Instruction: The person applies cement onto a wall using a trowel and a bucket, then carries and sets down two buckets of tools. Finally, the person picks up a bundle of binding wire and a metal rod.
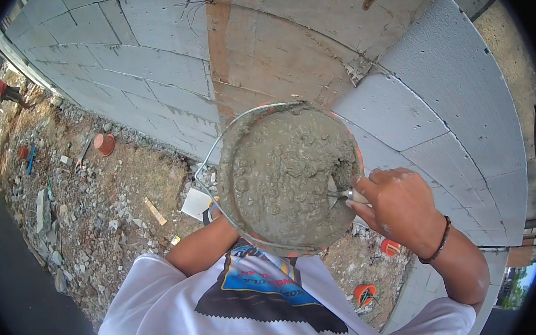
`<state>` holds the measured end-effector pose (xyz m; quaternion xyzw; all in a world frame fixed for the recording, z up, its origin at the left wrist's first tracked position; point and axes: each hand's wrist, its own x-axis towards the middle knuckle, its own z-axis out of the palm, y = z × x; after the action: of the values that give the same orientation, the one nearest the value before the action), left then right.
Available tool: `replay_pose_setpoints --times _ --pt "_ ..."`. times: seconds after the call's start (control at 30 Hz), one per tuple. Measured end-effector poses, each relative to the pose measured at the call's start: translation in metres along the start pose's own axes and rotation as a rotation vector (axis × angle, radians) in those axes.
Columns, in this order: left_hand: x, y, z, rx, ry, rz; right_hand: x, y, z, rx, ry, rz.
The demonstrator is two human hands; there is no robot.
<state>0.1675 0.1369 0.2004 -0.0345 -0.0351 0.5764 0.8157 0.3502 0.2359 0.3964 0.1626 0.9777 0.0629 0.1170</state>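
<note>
A bucket (360, 151) filled with wet grey mortar (280, 166) is in front of my chest, its wire handle (202, 166) hanging out to the left. My right hand (397, 204) is closed round the handle of a trowel (347, 194). The trowel's blade is partly sunk in the mortar at the bucket's right side. My left hand (215, 213) is at the bucket's lower left, almost wholly hidden by it, so its fingers do not show. Beside it a flat white piece (196, 203) sticks out; I cannot tell whether the hand touches it.
A wall of grey blocks (143, 26) rises ahead, with a brown concrete section (295, 33). Below lies rubble ground (131, 184) with an orange bucket (104, 144), another orange bucket (364, 295) and a wooden piece (155, 211). Two people (1, 88) stand far left.
</note>
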Motion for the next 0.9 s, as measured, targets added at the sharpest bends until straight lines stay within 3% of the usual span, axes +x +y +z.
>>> replay_pose_setpoints --times 0.6,0.73,0.9 --pt "-0.003 0.0 0.01 0.048 -0.082 0.15 -0.019 0.02 0.004 0.384 0.193 0.013" --pt "-0.004 0.0 0.022 0.116 -0.179 0.135 -0.023 0.033 -0.033 0.363 0.286 0.064" --pt "0.003 0.001 0.04 0.257 -0.342 0.069 -0.028 0.052 -0.112 0.182 0.393 -0.047"
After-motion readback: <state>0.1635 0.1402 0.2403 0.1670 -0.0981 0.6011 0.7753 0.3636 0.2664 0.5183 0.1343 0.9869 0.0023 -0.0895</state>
